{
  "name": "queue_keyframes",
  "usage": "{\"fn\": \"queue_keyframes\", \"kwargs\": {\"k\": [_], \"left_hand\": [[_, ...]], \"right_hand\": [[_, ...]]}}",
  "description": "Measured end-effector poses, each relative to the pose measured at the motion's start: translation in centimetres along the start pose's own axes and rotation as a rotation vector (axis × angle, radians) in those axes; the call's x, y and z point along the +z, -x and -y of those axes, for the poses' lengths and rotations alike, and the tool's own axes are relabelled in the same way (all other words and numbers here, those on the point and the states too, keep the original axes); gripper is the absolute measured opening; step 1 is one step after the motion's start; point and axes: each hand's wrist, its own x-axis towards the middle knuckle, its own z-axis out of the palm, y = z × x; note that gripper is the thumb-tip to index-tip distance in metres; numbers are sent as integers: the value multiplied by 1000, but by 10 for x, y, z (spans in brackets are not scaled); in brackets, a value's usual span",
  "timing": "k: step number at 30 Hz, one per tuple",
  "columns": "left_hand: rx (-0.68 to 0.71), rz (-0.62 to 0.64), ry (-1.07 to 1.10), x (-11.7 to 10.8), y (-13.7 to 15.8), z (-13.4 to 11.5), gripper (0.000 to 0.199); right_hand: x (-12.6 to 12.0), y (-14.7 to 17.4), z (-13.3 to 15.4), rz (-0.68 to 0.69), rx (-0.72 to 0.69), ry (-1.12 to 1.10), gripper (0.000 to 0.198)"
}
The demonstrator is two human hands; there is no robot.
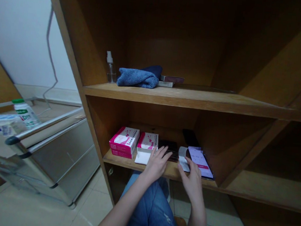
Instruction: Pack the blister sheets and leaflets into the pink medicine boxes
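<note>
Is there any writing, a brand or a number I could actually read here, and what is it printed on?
Nothing reads clearly.
Left pink box: print too small.
Right pink box: print too small.
Phone screen by the right hand: top blurred out, the rest too small.
Bottle with the green cap: label blurred.
Dark flat thing under the left hand: no print shows.

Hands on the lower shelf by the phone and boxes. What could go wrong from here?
1. The lit phone lies close to the lower shelf's front edge; the right hand touching it could nudge it off.
2. The left hand reaches over the dark flat object and could shove the white-and-pink box beside it.
</note>
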Motion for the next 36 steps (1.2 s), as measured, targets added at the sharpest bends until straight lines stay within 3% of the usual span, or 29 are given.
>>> {"fn": "queue_keyframes", "kwargs": {"k": [3, 6, 9, 12, 14, 19, 26, 31, 36], "left_hand": [[-103, -166, 39, -24, 9, -4, 39], [-259, -396, 29, -55, 22, 5, 31], [-430, -624, -18, -83, 39, 31, 28], [-596, -725, -56, -98, 56, 64, 36], [-706, -707, -42, -101, 66, 84, 44], [-892, -560, 261, -89, 78, 109, 55], [-912, -642, 516, -81, 73, 91, 53], [-813, -573, 347, -91, 64, 58, 47], [-750, -530, 49, -100, 54, 32, 41]], "right_hand": [[7, -1, 23, -30, 15, -147, 39], [24, 4, 57, 38, 39, -362, 32], [46, 13, 94, 156, -7, -518, 29], [66, 21, 125, 299, -66, -573, 32], [77, 24, 140, 377, -88, -582, 40], [97, 22, 154, 456, -82, -571, 55], [96, -1, 149, 482, 77, -632, 51], [84, -5, 148, 366, 121, -589, 46], [82, 10, 142, 355, 203, -796, 48]]}}
